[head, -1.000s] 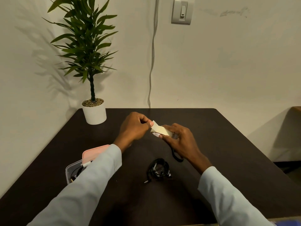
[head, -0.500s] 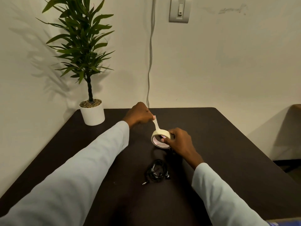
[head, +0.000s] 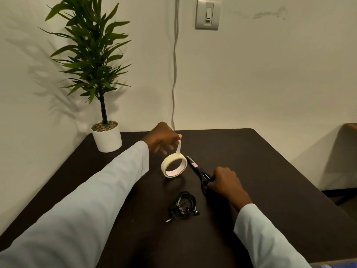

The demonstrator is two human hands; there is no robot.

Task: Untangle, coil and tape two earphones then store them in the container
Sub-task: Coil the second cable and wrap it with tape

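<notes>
Our left hand point(head: 163, 141) pinches the tape end, suspending the masking tape roll point(head: 174, 165) taut for cutting; right hand point(head: 225, 180) fingers curl around scissors point(head: 200, 172). Coiled earphone point(head: 184, 206) waits lower centre on tabletop point(head: 270, 171).

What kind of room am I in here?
Probably a home or small office room, at a desk set in a corner: a dark table against plain walls, a potted plant in the corner, and a wall light switch above.
</notes>
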